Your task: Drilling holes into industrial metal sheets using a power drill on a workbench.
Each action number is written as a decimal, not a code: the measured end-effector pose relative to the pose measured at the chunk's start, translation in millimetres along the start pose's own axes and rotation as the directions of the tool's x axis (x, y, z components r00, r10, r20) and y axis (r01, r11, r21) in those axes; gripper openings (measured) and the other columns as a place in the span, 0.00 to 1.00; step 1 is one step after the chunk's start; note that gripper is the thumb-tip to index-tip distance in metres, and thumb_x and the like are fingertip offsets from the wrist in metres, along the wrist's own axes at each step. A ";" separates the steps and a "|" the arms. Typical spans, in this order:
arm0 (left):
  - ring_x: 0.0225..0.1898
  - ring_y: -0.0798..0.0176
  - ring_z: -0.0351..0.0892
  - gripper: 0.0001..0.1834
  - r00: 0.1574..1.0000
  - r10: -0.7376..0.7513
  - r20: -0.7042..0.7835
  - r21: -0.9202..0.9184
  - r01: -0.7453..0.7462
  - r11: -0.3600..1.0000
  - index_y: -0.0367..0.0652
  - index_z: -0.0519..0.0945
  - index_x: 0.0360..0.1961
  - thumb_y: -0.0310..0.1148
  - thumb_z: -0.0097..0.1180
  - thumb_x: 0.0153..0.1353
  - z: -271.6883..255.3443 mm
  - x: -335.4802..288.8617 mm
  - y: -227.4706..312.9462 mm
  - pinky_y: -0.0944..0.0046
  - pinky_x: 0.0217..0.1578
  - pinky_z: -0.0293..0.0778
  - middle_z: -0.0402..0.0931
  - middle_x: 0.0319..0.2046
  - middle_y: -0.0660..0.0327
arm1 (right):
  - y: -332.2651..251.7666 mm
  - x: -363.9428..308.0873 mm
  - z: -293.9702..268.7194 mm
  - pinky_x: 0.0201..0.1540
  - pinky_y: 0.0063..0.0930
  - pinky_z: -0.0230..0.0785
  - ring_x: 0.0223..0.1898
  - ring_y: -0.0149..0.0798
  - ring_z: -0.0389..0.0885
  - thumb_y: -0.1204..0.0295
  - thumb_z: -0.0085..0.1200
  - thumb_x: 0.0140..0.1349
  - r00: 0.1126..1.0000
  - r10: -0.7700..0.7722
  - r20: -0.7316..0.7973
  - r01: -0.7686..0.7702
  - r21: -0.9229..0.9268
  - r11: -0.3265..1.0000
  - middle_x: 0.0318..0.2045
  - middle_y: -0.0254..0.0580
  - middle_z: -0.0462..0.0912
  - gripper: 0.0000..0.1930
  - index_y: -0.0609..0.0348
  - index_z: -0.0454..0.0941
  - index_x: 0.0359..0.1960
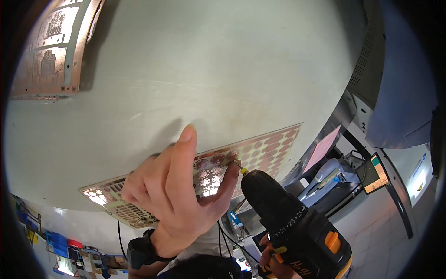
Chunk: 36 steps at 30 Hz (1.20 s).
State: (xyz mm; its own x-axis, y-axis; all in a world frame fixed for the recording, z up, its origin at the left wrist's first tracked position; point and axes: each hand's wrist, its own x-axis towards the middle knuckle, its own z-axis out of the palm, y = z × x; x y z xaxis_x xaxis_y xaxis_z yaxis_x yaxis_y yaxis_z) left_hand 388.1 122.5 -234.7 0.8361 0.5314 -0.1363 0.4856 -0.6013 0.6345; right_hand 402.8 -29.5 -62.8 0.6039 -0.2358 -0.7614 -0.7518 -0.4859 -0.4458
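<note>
A thin circuit board panel [267,149] with rows of coppery round pads and small slots lies along the near side of the pale table, partly over its edge. My left hand [181,181] rests across its middle, fingers apart, index finger stretched past the far edge. Its thumb lies on the pads beside the drill bit; some fingertips are hidden. In my right hand [274,262], low in the picture, is a black and orange cordless drill [302,228]. The drill's bit [238,164], in a yellow collar, points at the panel by my thumb; whether it touches cannot be made out.
A stack of copper-faced boards [49,65] lies at the far left of the pale table [209,60]. Beyond the right edge are a pink sheet [322,149], a grey-blue machine [327,181] and a dark curved bar [399,204]. Blue bins [58,244] stand lower left.
</note>
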 end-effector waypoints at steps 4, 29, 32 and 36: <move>0.43 0.60 0.63 0.49 1.000 0.019 -0.001 0.009 -0.019 1.000 0.34 0.67 0.59 0.35 0.75 0.32 -1.6 -0.8 -1.9 0.58 0.47 0.53 0.69 0.37 0.63 | -0.8 0.1 -0.2 0.26 0.26 0.74 0.25 0.37 0.79 0.75 0.62 0.51 1.000 0.013 0.006 -0.013 -0.021 1.000 0.37 0.48 0.78 0.22 0.65 0.71 0.49; 0.42 0.60 0.62 0.48 1.000 0.002 0.013 0.039 -0.002 0.999 0.36 0.68 0.59 0.38 0.75 0.33 -6.5 0.9 -5.2 0.59 0.45 0.53 0.70 0.36 0.62 | -4.8 -1.4 -1.6 0.26 0.26 0.74 0.24 0.37 0.79 0.76 0.63 0.48 0.996 0.074 0.043 -0.063 -0.219 0.974 0.38 0.49 0.78 0.26 0.66 0.70 0.50; 0.43 0.59 0.62 0.48 1.000 0.001 0.024 0.043 -0.002 0.999 0.36 0.68 0.59 0.38 0.75 0.34 -4.8 -0.1 -1.1 0.59 0.45 0.53 0.70 0.36 0.62 | -4.0 -1.4 -5.9 0.26 0.26 0.74 0.24 0.37 0.79 0.76 0.63 0.48 0.996 0.081 0.040 -0.068 -0.261 0.963 0.38 0.49 0.78 0.26 0.66 0.69 0.51; 0.45 0.59 0.62 0.48 1.000 -0.008 0.014 0.048 0.008 0.999 0.38 0.69 0.59 0.39 0.75 0.34 -1.4 -2.7 -0.2 0.59 0.46 0.53 0.70 0.37 0.63 | 0.1 -1.6 -9.0 0.26 0.26 0.74 0.24 0.37 0.79 0.76 0.63 0.47 0.995 0.092 0.048 -0.072 -0.323 0.944 0.38 0.49 0.78 0.27 0.66 0.69 0.51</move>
State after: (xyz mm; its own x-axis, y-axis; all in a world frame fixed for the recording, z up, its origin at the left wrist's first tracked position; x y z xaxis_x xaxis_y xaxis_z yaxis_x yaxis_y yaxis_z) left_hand 385.5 122.0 -233.3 0.8355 0.5281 -0.1520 0.5037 -0.6254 0.5959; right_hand 404.1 -36.7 -57.4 0.5185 -0.2385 -0.8212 -0.6673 -0.7133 -0.2141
